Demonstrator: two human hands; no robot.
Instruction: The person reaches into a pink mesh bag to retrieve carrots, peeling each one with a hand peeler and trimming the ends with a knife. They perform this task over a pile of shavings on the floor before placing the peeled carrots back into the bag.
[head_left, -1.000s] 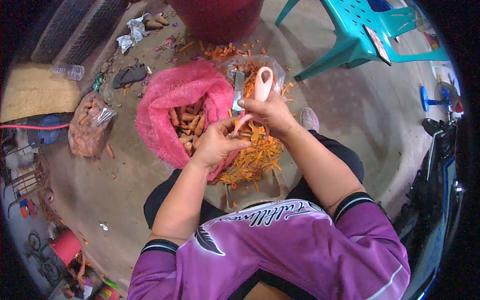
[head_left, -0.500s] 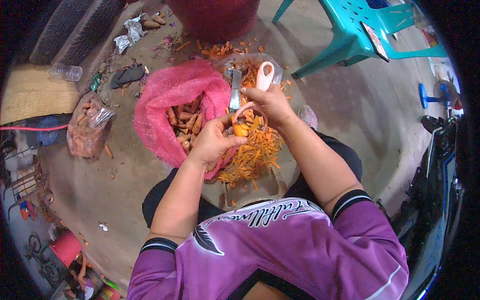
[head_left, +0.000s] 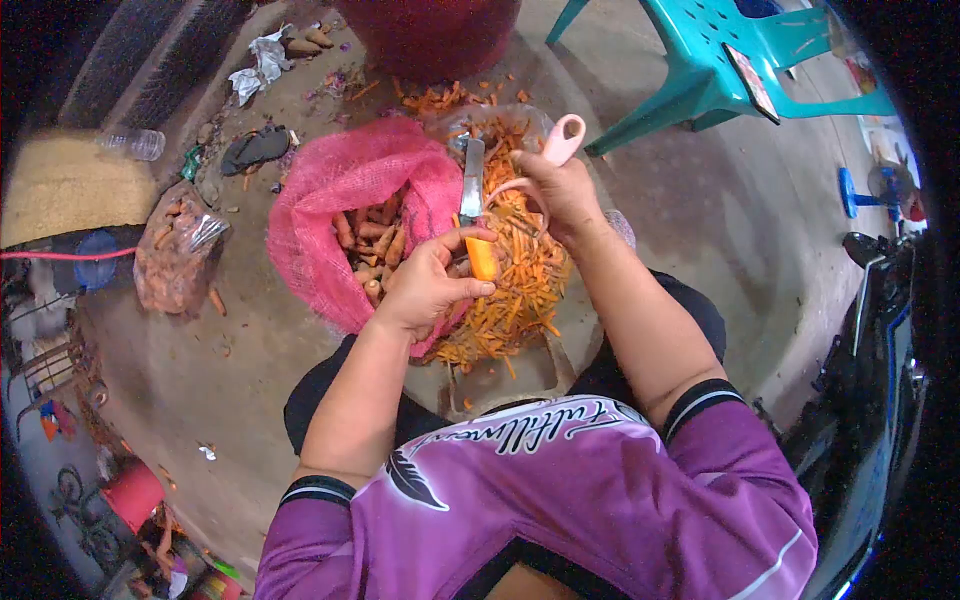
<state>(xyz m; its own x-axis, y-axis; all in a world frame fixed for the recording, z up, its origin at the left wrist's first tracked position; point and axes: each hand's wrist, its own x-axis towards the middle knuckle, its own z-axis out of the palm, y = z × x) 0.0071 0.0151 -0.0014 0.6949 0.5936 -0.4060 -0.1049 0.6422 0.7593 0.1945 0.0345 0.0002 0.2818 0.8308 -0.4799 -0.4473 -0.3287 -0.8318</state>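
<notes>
My left hand (head_left: 425,285) pinches a peeled orange carrot (head_left: 482,259) between thumb and fingers. Wrapped around a pale pink peeler (head_left: 564,140) is my right hand (head_left: 563,195), up and to the right of the carrot. The peeler's curved frame (head_left: 520,188) points toward the carrot but stands apart from it. Below both hands spreads a heap of carrot peelings (head_left: 520,315), partly on clear plastic. A knife (head_left: 472,178) with a broad blade lies between the heap and a pink mesh sack (head_left: 310,245). Unpeeled carrots (head_left: 375,240) fill the sack's mouth.
A red tub (head_left: 430,35) stands at the far side, with scraps before it. To the right is a green plastic chair (head_left: 690,85) with a phone (head_left: 750,82) on it. A plastic bag of carrots (head_left: 180,250) and a sandal (head_left: 255,150) lie on the left.
My right hand has drawn the peeler up and right, away from the carrot. The carrot has tilted slightly in my left hand, which stays nearly in place.
</notes>
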